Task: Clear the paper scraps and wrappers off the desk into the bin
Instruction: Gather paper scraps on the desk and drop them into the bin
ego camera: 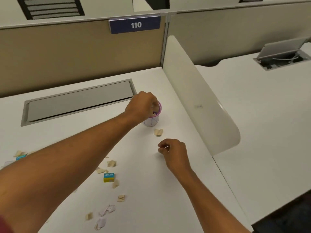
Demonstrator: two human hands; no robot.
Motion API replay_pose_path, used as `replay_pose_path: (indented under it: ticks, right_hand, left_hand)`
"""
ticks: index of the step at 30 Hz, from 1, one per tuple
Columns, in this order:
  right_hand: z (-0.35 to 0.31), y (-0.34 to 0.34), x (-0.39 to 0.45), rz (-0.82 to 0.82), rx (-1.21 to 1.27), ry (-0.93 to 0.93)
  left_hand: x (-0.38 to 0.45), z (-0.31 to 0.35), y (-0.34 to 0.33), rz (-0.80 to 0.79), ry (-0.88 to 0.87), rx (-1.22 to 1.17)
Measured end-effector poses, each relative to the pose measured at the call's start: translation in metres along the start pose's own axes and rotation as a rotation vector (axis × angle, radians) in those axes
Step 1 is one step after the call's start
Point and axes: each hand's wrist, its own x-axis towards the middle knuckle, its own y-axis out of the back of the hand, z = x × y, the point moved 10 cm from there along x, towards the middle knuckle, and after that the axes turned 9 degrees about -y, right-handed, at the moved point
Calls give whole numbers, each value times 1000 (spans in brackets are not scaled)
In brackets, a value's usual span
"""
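Observation:
A small white cup-shaped bin (152, 121) with a purple rim stands mid-desk. My left hand (141, 106) hovers over it with bunched fingertips dipped inside the rim; what they hold is hidden. My right hand (175, 152), nearer to me and right of the bin, pinches a thin white paper scrap (166, 147). A tan scrap (158, 132) lies between the bin and that hand. Under my left forearm lie a blue-yellow "apsara" wrapper box (108, 177), several tan scraps (111, 163) and crumpled white bits (106, 210). Another blue wrapper (21, 156) sits at the far left.
A shut grey cable hatch (79, 101) is set into the desk behind the bin. A white curved divider (198, 98) bounds the desk's right side, and a beige partition with a "110" sign (135, 24) closes the back. The neighbouring desk has an open hatch (282, 59).

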Motion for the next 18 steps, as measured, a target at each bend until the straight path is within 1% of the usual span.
replay_pose_path:
  ticks: [2, 5, 8, 11, 12, 14, 16, 18]
  right_hand:
    - [-1, -2, -2, -4, 11, 7]
    - [-4, 2, 0, 13, 30, 24]
    - [-11, 9, 4, 67, 19, 60]
    - [-20, 12, 11, 121, 26, 107]
    - [-24, 10, 14, 130, -1, 127]
    - [-32, -2, 22, 113, -151, 172]
    - [-37, -20, 26, 70, -305, 197]
    - [-40, -37, 25, 46, -410, 223]
  left_hand:
    - [6, 8, -5, -79, -55, 124]
    - [11, 12, 2, -81, -93, 219]
    - [4, 6, 23, 20, -79, 218]
    - [-18, -14, 44, 177, -43, 79]
    - [-29, -23, 49, 218, -29, 18]
    - [-58, -42, 50, 271, -4, -54]
    - [-94, -67, 42, 283, 28, -28]
    - [-134, -98, 25, 252, 94, 31]
